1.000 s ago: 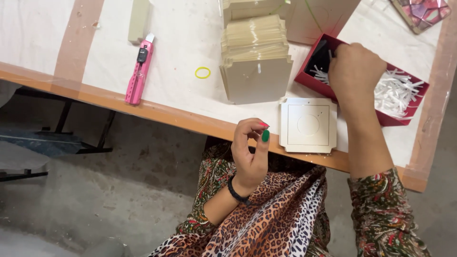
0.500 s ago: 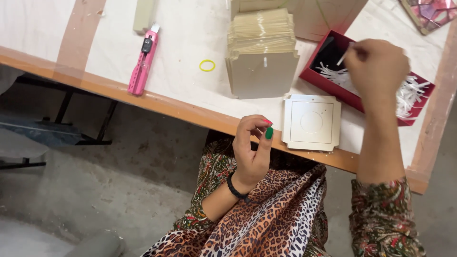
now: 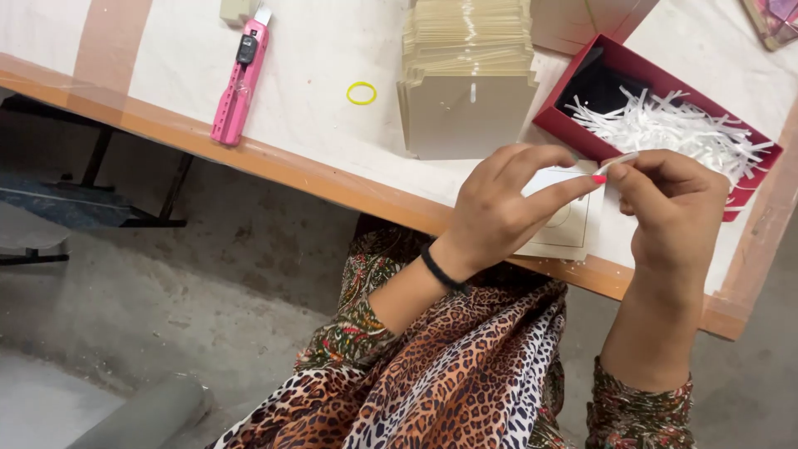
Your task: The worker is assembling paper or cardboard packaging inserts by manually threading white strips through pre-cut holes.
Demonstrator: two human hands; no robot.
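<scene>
The small white strip [image 3: 617, 160] sits pinched between your two hands, just above the cream square card [image 3: 568, 226] lying at the near edge of the table [image 3: 274, 160]. Your right hand [image 3: 677, 204] grips one end between thumb and forefinger; your left hand [image 3: 499, 204] closes its fingertips on the other end, the remaining fingers curled over loosely.

The strip looks thin and light, so a hard pull from either side could tear it, and a slack pinch could let it slip and drop past the table edge onto the floor [image 3: 125, 316], where it would be hard to find. Your hands also hover right over the card, which lies at the rim; a nudge from your wrist may push it off.

Half a second ago your right hand was up over the red box [image 3: 657, 83] of white shredded paper [image 3: 665, 129], and your left hand waited below the table edge near your lap. Now both have come together over the card. The pink utility knife [image 3: 241, 79], the yellow rubber band [image 3: 362, 92] and the stack of tan cards [image 3: 467, 75] lie as they did.
</scene>
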